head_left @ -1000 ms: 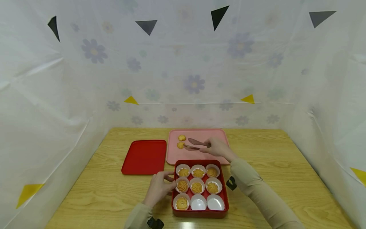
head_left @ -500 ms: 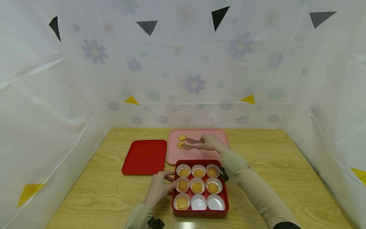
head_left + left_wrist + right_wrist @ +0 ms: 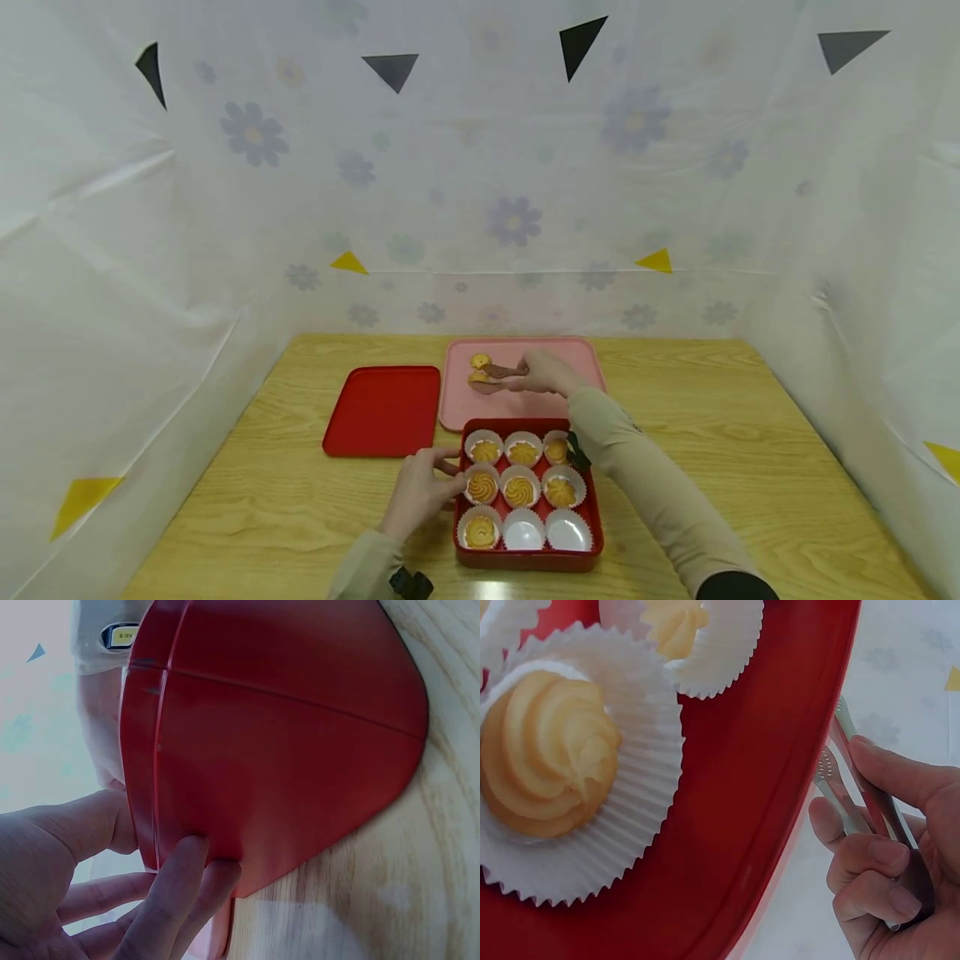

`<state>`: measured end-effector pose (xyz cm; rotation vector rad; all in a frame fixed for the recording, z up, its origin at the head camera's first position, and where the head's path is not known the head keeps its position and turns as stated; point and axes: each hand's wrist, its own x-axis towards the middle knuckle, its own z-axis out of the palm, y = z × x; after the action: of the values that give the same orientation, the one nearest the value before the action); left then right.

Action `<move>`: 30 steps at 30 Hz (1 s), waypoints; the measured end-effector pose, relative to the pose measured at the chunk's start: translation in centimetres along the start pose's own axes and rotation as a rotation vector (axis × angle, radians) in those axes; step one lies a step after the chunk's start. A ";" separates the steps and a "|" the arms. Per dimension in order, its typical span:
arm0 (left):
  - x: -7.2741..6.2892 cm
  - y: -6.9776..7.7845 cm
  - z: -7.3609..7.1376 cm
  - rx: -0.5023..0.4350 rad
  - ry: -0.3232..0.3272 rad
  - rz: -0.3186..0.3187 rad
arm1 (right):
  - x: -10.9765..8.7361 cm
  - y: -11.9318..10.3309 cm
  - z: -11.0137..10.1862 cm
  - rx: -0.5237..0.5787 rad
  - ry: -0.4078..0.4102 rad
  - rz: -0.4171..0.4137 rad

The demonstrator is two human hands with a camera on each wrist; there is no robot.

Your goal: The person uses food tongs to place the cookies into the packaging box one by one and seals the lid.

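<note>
Light wood-grain table [image 3: 712, 417], pink tray [image 3: 517, 407] toward the back, red tray [image 3: 382, 412] beside it, red box [image 3: 528, 561] in front

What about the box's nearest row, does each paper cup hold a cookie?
No, the middle paper cup and right paper cup are empty in the head view.

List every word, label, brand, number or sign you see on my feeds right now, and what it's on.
Small dark print on a yellow label in a dark frame at a beige sleeve, left wrist view: too small and blurred to read.
Red box, tongs, pink tray, flat red tray, paper cups: no text visible.
Nothing legible to quote.
</note>
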<state>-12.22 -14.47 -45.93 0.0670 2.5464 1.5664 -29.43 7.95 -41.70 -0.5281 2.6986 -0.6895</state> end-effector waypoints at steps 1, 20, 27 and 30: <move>0.0 0.0 0.0 0.002 0.000 -0.001 | 0.0 0.0 0.0 0.000 0.000 -0.003; 0.1 -0.4 0.0 0.015 -0.003 0.001 | 0.6 -0.8 0.7 0.024 0.023 0.028; 0.2 -0.2 0.0 0.009 0.004 0.000 | 1.0 -1.7 1.5 -0.006 0.055 0.049; 0.2 -0.2 -0.1 0.008 0.003 -0.001 | 1.0 -2.0 1.7 -0.015 0.062 0.060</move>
<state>-12.40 -14.58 -46.08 0.0649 2.5542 1.5575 -29.15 5.23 -42.32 -0.4339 2.7675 -0.6805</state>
